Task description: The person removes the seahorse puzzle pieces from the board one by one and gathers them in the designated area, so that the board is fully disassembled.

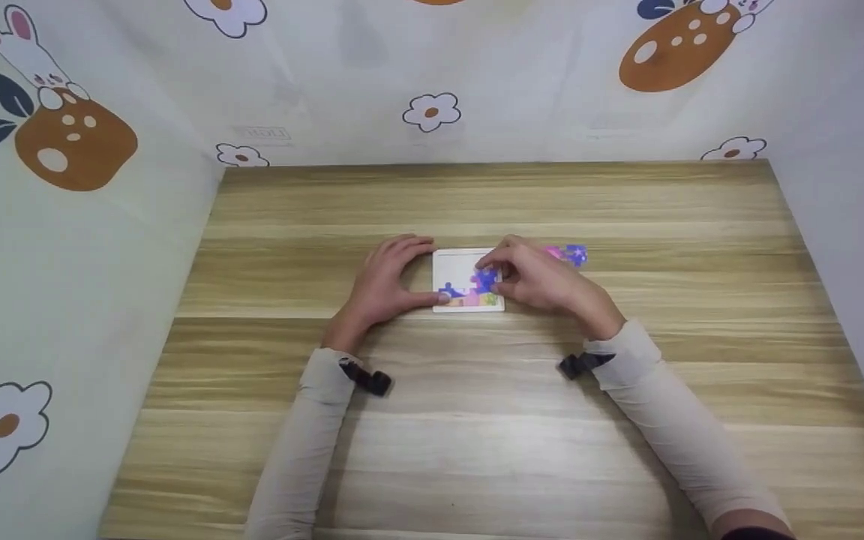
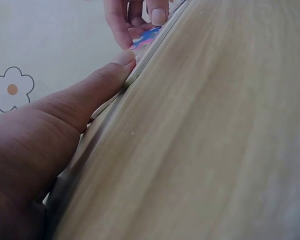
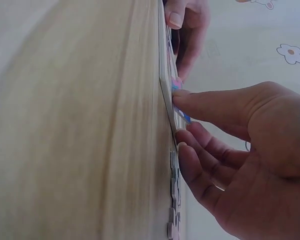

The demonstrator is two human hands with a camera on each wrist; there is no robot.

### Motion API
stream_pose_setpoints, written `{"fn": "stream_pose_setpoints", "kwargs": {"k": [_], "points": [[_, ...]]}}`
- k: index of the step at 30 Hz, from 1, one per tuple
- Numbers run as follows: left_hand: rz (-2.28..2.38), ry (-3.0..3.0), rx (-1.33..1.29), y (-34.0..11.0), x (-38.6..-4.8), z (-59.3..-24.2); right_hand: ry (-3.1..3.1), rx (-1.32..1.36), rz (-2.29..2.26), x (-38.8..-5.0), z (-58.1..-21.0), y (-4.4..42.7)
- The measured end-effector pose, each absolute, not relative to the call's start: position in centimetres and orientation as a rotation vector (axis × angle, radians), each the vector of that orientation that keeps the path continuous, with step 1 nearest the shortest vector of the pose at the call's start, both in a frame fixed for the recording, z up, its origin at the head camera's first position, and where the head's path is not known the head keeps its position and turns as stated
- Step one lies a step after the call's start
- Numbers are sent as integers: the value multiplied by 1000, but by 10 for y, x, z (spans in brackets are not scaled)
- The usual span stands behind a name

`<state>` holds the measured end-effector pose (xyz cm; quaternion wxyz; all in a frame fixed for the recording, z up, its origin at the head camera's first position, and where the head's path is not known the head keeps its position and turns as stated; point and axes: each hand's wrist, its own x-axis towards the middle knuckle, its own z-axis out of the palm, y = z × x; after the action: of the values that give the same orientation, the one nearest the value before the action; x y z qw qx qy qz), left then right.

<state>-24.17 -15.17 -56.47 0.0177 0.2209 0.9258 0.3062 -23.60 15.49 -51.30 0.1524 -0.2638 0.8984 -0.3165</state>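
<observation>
A white-framed jigsaw puzzle tray (image 1: 468, 309) lies on the table, with colourful pieces along its bottom and right side and bare white at its upper left. My left hand (image 1: 387, 281) rests at its left side, the straight thumb (image 2: 110, 75) pressing the lower left corner and the fingertips at the upper left one. Over the tray's right edge, my right hand (image 1: 541, 277) pinches a blue puzzle piece (image 3: 182, 114) between thumb and fingers. That piece tilts against the tray in the right wrist view; the fingers partly cover it.
Loose pink and blue puzzle pieces (image 1: 574, 255) lie just right of the tray, partly behind the right hand. The wood-grain table (image 1: 447, 420) is bordered at the back and sides by a pale printed cloth (image 1: 327, 90).
</observation>
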Motion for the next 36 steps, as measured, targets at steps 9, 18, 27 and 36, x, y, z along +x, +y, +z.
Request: {"fn": "stream_pose_setpoints", "kwargs": {"k": [9, 18, 27, 36], "points": [[973, 2872, 695, -151, -241, -564, 2624, -795, -918, -233, -511, 148], [986, 2865, 692, -151, -241, -566, 2700, -838, -864, -227, -510, 141], [988, 2864, 693, -152, -241, -565, 2668, -766, -877, -226, -510, 139], [983, 2869, 700, -152, -241, -565, 2594, -709, -998, -227, -513, 142]]}}
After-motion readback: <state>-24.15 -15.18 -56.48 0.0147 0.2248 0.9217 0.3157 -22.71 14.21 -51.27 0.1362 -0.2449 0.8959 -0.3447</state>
